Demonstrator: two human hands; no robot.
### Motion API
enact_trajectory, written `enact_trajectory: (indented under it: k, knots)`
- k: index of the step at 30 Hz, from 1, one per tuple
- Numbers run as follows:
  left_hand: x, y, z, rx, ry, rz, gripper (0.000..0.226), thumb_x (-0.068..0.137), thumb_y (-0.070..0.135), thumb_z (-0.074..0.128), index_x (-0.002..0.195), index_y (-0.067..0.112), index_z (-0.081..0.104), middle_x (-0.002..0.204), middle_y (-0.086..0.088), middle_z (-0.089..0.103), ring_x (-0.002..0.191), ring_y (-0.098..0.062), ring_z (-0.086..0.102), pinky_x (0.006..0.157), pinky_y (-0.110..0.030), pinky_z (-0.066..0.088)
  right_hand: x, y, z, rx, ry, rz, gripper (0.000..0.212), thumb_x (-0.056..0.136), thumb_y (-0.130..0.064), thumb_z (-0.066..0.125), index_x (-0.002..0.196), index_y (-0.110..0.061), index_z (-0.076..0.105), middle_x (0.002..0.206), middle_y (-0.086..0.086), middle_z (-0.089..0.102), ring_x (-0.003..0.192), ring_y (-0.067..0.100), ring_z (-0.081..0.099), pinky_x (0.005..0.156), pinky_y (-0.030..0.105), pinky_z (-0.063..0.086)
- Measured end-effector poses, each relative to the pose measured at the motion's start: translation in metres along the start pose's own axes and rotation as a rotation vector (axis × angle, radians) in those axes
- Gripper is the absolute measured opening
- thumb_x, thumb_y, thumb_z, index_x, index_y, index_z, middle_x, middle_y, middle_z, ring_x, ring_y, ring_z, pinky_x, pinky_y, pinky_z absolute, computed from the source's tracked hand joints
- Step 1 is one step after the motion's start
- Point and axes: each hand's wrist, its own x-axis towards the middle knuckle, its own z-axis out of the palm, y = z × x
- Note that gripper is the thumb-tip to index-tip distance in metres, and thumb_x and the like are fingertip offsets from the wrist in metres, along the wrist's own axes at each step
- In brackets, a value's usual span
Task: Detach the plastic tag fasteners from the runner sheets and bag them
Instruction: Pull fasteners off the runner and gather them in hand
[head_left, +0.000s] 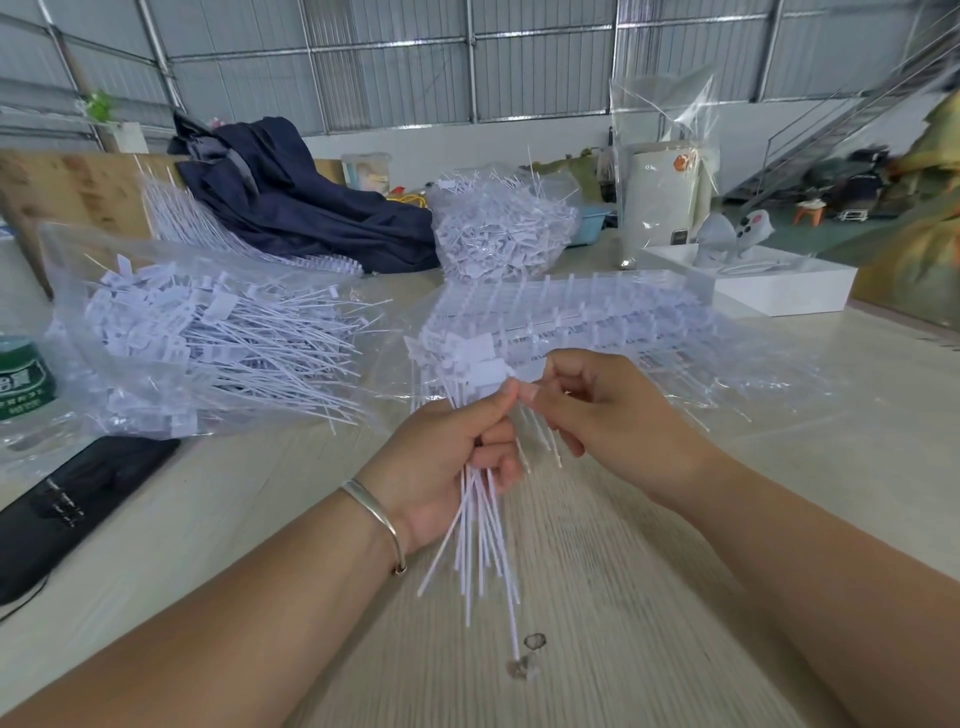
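Note:
My left hand (457, 457) grips a bundle of white plastic tag fasteners (483, 545); their thin tails fan out downward over the table. My right hand (602, 410) pinches the flat head of one fastener at the top of that bundle, fingertip to fingertip with my left thumb. Just behind my hands lies a stack of runner sheets (623, 317) with fasteners still in rows, on clear plastic. A clear bag of loose fasteners (197, 338) lies to the left. A second heaped bag of fasteners (498, 228) stands further back.
A black pouch (78, 499) lies at the left table edge beside a green-labelled container (23, 379). Dark blue cloth (301, 197) is piled at the back. A white tray (769, 280) and an upright clear bag (665, 156) stand at the back right. Two small plastic bits (527, 654) lie near me.

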Motion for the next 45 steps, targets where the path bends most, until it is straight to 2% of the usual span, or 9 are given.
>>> enact_trajectory:
  k: [6, 13, 18, 24, 30, 32, 36, 40, 45]
  knots:
    - [0.001, 0.004, -0.004, -0.001, 0.027, 0.008, 0.024, 0.055, 0.018, 0.082, 0.065, 0.015, 0.06, 0.055, 0.007, 0.019, 0.039, -0.005, 0.02, 0.034, -0.015, 0.024, 0.0, -0.002, 0.003, 0.168, -0.148, 0.177, 0.006, 0.096, -0.011, 0.055, 0.098, -0.016, 0.058, 0.077, 0.009, 0.062, 0.063, 0.022, 0.059, 0.067, 0.037, 0.045]
    - [0.0, 0.006, -0.005, 0.003, 0.191, 0.279, 0.048, 0.072, 0.045, 0.073, 0.046, 0.02, 0.042, 0.045, 0.002, 0.03, 0.039, -0.012, 0.037, 0.043, -0.02, 0.038, -0.004, -0.001, 0.011, 0.534, -0.448, 0.337, 0.065, 0.081, -0.015, 0.074, 0.137, -0.008, 0.044, 0.11, 0.021, 0.069, 0.098, 0.029, 0.068, 0.085, 0.037, 0.052]
    - [-0.002, 0.006, -0.002, 0.165, 0.404, 0.433, 0.052, 0.07, 0.065, 0.065, 0.058, 0.016, 0.055, 0.056, -0.001, 0.052, 0.054, -0.015, 0.052, 0.054, -0.024, 0.045, -0.008, -0.004, 0.022, 0.386, -0.508, 0.244, 0.038, 0.086, -0.014, 0.07, 0.121, -0.008, 0.056, 0.102, 0.018, 0.072, 0.094, 0.032, 0.071, 0.085, 0.036, 0.055]
    - [-0.005, 0.0, 0.0, 0.448, 0.375, 0.626, 0.046, 0.091, 0.042, 0.06, 0.066, 0.003, 0.058, 0.052, 0.007, 0.052, 0.048, -0.003, 0.05, 0.049, -0.01, 0.039, -0.013, -0.01, 0.024, 0.219, -0.449, 0.108, 0.004, 0.089, -0.017, 0.069, 0.086, -0.015, 0.066, 0.068, 0.01, 0.066, 0.052, 0.016, 0.058, 0.053, 0.023, 0.045]
    - [-0.008, 0.004, 0.0, 0.414, 0.23, 0.587, 0.039, 0.086, 0.043, 0.061, 0.065, 0.011, 0.057, 0.056, -0.003, 0.061, 0.049, -0.009, 0.058, 0.047, -0.016, 0.043, -0.014, -0.003, 0.037, -0.008, -0.223, -0.093, 0.03, 0.1, -0.015, 0.048, 0.071, -0.008, 0.052, 0.053, -0.004, 0.048, 0.049, 0.008, 0.04, 0.056, 0.022, 0.033]
    - [-0.008, 0.003, 0.001, 0.398, 0.183, 0.584, 0.037, 0.091, 0.036, 0.062, 0.062, 0.013, 0.055, 0.05, 0.001, 0.059, 0.043, -0.009, 0.058, 0.041, -0.016, 0.043, -0.014, -0.001, 0.038, -0.079, -0.185, -0.135, 0.033, 0.102, -0.029, 0.043, 0.07, -0.026, 0.053, 0.054, -0.006, 0.047, 0.052, 0.009, 0.043, 0.057, 0.022, 0.036]
    - [-0.001, 0.003, -0.009, 0.574, 0.232, 0.615, 0.039, 0.088, 0.045, 0.065, 0.075, 0.008, 0.062, 0.065, 0.0, 0.065, 0.063, -0.01, 0.062, 0.058, -0.014, 0.045, -0.009, -0.003, 0.037, -0.185, -0.126, -0.15, 0.034, 0.096, -0.044, 0.036, 0.066, -0.051, 0.052, 0.054, -0.004, 0.049, 0.052, 0.006, 0.042, 0.055, 0.02, 0.037]
    - [0.004, 0.006, -0.019, 0.5, 0.198, 0.51, 0.04, 0.086, 0.049, 0.066, 0.082, 0.009, 0.06, 0.064, 0.015, 0.056, 0.06, -0.001, 0.051, 0.06, -0.014, 0.04, 0.014, -0.009, 0.033, -0.133, -0.051, -0.129, 0.041, 0.101, -0.036, 0.038, 0.064, -0.032, 0.054, 0.053, 0.0, 0.052, 0.049, 0.005, 0.043, 0.056, 0.018, 0.035]
    - [0.011, 0.017, -0.035, 0.22, 0.24, 0.234, 0.051, 0.092, 0.06, 0.048, 0.083, 0.012, 0.063, 0.068, 0.002, 0.064, 0.054, -0.007, 0.055, 0.052, -0.021, 0.038, 0.069, -0.037, 0.042, -0.186, 0.029, -0.186, 0.048, 0.104, -0.03, 0.038, 0.064, -0.005, 0.048, 0.054, 0.003, 0.054, 0.051, 0.008, 0.045, 0.061, 0.025, 0.036]
